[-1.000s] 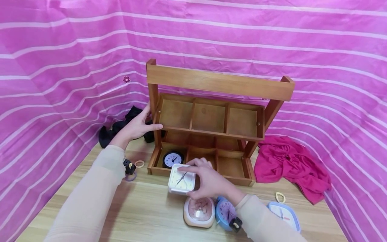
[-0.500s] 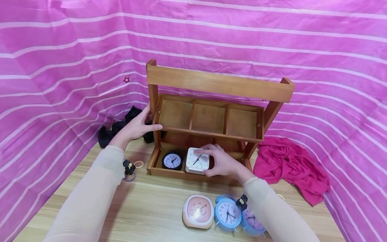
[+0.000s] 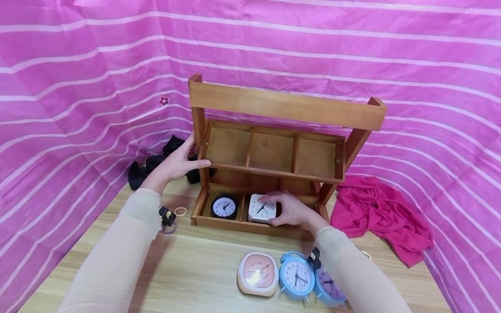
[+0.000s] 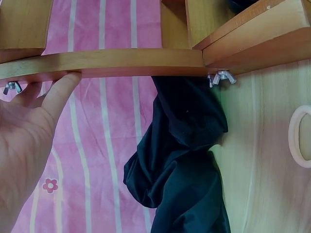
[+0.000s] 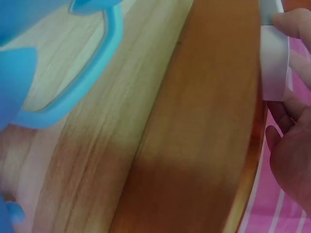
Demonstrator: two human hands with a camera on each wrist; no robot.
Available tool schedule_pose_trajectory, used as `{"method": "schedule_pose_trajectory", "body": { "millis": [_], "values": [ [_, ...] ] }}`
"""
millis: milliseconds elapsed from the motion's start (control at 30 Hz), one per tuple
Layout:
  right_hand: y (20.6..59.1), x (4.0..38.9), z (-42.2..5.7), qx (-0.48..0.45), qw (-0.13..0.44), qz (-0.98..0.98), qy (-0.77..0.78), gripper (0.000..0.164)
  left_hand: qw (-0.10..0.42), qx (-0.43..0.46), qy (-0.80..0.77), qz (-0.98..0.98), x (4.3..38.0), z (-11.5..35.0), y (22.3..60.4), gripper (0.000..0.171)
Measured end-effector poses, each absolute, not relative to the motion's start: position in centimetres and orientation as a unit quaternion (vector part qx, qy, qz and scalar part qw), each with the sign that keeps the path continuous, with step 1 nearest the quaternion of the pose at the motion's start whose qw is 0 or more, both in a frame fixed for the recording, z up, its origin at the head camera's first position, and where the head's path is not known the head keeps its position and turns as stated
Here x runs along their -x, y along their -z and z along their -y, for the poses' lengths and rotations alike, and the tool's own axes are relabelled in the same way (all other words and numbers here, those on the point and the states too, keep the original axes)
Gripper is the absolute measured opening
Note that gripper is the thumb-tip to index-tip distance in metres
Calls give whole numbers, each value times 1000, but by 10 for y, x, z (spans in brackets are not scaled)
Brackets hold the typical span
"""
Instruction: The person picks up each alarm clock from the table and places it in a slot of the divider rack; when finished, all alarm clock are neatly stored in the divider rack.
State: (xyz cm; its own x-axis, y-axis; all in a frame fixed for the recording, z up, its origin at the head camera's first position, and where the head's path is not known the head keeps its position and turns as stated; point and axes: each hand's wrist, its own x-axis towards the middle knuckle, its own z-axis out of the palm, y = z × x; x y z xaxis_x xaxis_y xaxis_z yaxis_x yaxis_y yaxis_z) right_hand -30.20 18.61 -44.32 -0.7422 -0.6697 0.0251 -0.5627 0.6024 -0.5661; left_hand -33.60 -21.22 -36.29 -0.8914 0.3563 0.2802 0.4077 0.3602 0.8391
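Observation:
My right hand grips a small white square alarm clock by its right side. The clock leans back in the lower middle compartment of a two-tier wooden rack. A round black alarm clock sits in the compartment to its left. My left hand holds the rack's left upright, thumb at the front and fingers partly hidden behind it. In the right wrist view, my fingers reach around the white clock just over the rack's front board.
In front stand a peach-and-white clock, a blue twin-bell clock and a blue-purple clock partly under the right sleeve. Black cloth lies left, magenta cloth right. Rings, one beige, lie by the left wrist.
My right hand has carried the white clock from in front of the rack, back and rightward, into the lower middle compartment. The left hand has stayed at the upright.

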Motion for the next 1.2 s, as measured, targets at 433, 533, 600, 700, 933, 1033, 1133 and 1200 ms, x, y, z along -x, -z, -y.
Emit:
{"method": "schedule_pose_trajectory", "body": {
  "millis": [433,533,600,700,933,1033,1133,1200],
  "values": [
    [446,307,-187,297,173,-899,270,53,36,245,513,822,337,212,362,109],
    [445,307,-186,281,184,-902,272,54,36,251,512,821,338,212,362,110],
    [446,307,-186,277,186,-902,274,53,34,247,514,821,337,211,362,109],
    [447,306,-186,276,186,-902,274,53,33,243,514,822,336,211,363,109],
    [448,303,-187,287,170,-903,270,54,30,244,512,823,334,212,362,110],
    [448,300,-188,295,152,-902,276,58,30,247,513,821,334,211,362,108],
    [448,296,-191,309,123,-898,290,68,31,250,512,821,334,212,362,109],
    [445,291,-193,319,108,-894,295,76,32,247,511,823,334,212,362,108]
  ]
}}
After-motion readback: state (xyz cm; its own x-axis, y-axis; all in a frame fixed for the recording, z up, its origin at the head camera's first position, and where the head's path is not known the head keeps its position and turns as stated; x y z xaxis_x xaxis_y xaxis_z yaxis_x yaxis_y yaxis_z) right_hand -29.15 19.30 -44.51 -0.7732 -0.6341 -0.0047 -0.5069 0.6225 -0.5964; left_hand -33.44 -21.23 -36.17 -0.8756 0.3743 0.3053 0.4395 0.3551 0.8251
